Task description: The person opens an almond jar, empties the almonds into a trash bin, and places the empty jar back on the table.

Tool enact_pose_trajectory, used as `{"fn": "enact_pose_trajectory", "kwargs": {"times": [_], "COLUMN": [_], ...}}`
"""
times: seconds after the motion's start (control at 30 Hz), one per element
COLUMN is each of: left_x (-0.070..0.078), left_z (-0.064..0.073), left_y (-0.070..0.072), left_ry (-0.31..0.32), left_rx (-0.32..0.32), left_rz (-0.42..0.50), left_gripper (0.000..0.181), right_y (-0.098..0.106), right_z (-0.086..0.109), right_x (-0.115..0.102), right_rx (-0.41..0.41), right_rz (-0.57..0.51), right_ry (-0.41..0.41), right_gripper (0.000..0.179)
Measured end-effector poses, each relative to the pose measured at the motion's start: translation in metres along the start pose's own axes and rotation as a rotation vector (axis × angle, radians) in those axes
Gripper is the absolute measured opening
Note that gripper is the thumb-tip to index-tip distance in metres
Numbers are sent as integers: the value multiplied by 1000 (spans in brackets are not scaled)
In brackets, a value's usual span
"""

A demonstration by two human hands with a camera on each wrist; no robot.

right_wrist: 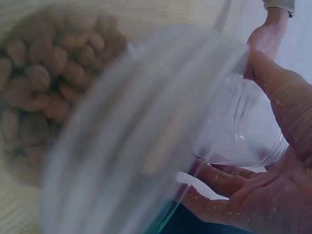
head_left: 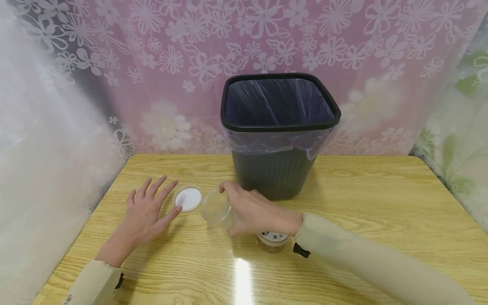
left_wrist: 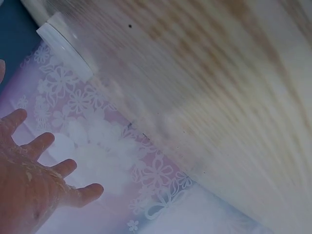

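Note:
My right hand grips a clear, see-through plastic jar, tilted with its round mouth toward the left. In the right wrist view the jar shows between thumb and fingers and looks empty. A round lid with a white disc inside lies on the table. My left hand is spread beside it, fingers straight, thumb tip at the lid's edge; whether it touches, I cannot tell. Partly hidden under my right wrist stands a second jar with a printed top. Brown nut-like pieces fill it.
A black waste bin with a thin plastic liner stands at the back of the wooden table. Floral curtains hang behind and at both sides. Light glares off the table near the front.

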State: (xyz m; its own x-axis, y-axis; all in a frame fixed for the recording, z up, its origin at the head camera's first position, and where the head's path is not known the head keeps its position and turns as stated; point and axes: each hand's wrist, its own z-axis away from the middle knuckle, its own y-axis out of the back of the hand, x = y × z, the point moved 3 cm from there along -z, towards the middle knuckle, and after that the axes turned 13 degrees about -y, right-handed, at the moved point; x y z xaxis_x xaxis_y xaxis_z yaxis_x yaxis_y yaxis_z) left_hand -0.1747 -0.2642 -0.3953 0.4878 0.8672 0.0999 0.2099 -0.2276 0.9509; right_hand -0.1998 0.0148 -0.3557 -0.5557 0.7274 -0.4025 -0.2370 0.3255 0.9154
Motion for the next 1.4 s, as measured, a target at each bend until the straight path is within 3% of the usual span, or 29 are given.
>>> {"fn": "enact_pose_trajectory", "kwargs": {"times": [0.2, 0.37, 0.77, 1.07, 1.4], "left_x": [-3, -7, -21, -21, -3], "left_z": [0, 1, 10, 13, 12], "left_y": [0, 2, 8, 12, 24], "left_ry": [-4, 6, 66, 58, -7], "left_rx": [-1, 19, -5, 22, 89], "left_rz": [-28, -20, -2, -7, 20], "left_gripper": [70, 70, 70, 70, 71], "right_y": [-3, -5, -16, -5, 6], "right_z": [-19, -31, -39, -21, 20], "right_x": [-2, -5, -10, -12, 8], "right_rx": [-56, -132, -153, -121, -5], "right_rz": [34, 18, 9, -5, -7], "right_ry": [7, -26, -112, -124, -68], "right_gripper": [74, 75, 65, 67, 62]}}
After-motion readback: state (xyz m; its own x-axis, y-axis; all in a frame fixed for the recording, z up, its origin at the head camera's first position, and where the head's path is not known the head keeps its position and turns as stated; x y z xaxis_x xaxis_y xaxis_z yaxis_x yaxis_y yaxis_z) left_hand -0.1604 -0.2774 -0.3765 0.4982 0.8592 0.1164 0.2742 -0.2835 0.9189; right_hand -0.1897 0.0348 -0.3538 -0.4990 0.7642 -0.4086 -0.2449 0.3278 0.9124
